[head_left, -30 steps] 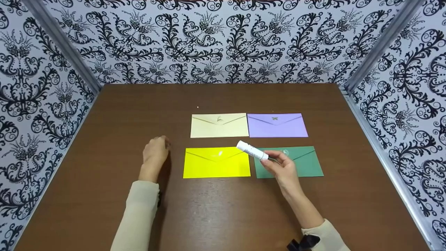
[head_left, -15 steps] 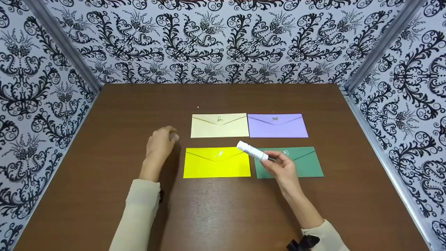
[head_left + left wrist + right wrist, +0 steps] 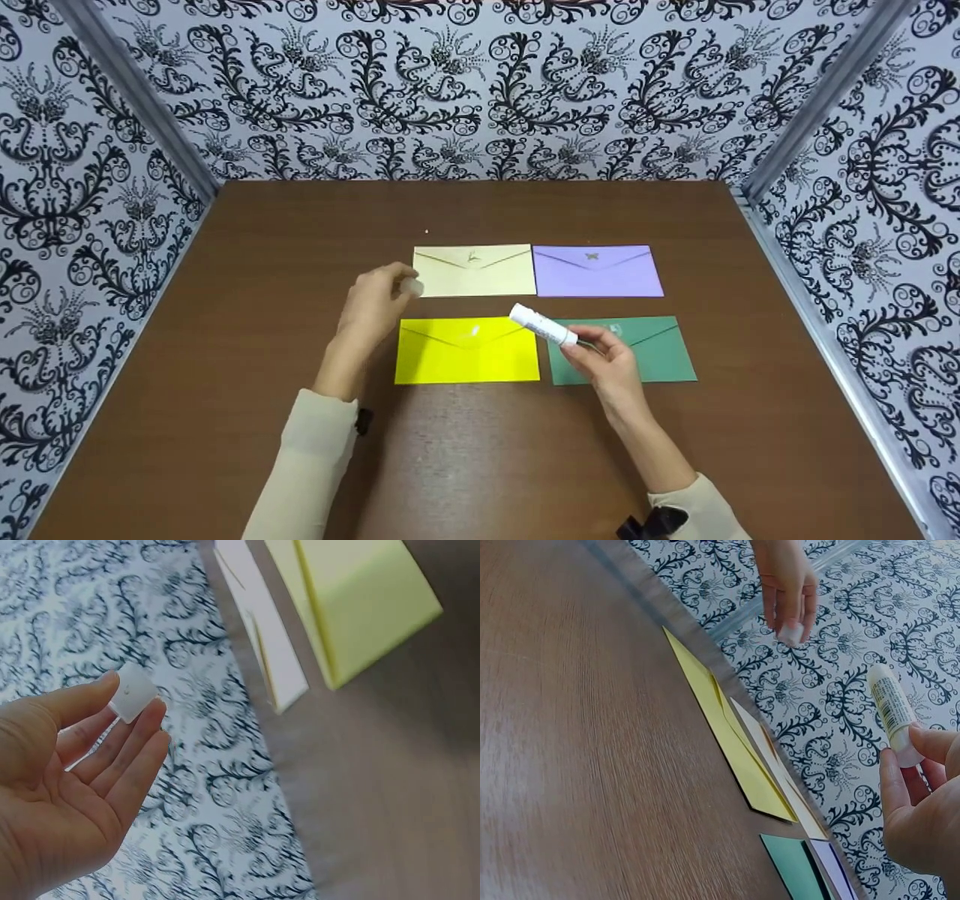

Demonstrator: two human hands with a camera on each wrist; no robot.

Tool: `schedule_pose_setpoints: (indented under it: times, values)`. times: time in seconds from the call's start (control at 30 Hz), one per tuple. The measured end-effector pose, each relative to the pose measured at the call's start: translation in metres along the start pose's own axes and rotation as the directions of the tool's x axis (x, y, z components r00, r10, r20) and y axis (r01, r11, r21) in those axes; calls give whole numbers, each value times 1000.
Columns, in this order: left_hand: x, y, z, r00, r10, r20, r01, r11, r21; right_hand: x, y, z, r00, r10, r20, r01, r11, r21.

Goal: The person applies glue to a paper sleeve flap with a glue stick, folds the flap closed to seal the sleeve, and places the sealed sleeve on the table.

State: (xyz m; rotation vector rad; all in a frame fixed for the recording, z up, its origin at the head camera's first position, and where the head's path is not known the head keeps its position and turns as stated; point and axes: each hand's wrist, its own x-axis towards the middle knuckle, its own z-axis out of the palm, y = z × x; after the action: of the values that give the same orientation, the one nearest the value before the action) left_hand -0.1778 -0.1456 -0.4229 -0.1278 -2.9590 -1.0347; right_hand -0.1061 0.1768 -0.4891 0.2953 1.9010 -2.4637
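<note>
My right hand [image 3: 616,371] pinches a white glue stick [image 3: 541,324] by one end, tilted above the gap between the yellow envelope [image 3: 450,364] and the green envelope [image 3: 660,352]. Its printed label [image 3: 891,701] faces the right wrist camera. Between thumb and fingertips, my left hand [image 3: 371,304] holds a small white ribbed cap [image 3: 133,694]. That hand is raised left of the glue stick, and the cap overlaps the near left corner of the cream envelope [image 3: 472,281] in the head view.
A lilac envelope [image 3: 600,277] lies beside the cream one, behind the green. All the envelopes lie flap side up on the brown table [image 3: 450,457]. Patterned walls [image 3: 480,90] stand at the back and both sides. A tiny white speck [image 3: 427,231] lies behind the cream envelope.
My left hand has lifted and moved right with the cap, from the table's left part towards the envelopes. The right hand and glue stick have stayed in place.
</note>
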Motion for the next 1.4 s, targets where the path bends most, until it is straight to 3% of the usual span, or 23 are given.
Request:
schedule_pose_setpoints:
  times: [0.23, 0.37, 0.67, 0.93, 1.4]
  values:
    - [-3, 27, 0, 992, 129, 10, -128, 989, -77, 1, 1, -1, 1000, -7, -1, 7, 1000, 3]
    - [-7, 40, 3, 976, 218, 9, -215, 970, -109, 1, 1, 0, 1000, -7, 11, 7, 999, 36]
    - [-15, 59, 18, 944, 328, 23, -316, 924, -216, 1, 1, 1, 1000, -1, 12, 1, 1000, 13]
    - [-19, 61, 35, 937, 340, 80, -308, 913, -269, 0, 1, 2, 1000, 1, 13, -1, 1000, 1]
    - [-20, 58, 50, 939, 335, 82, -283, 884, -372, -2, 1, 3, 999, -11, 42, 10, 1000, 16]
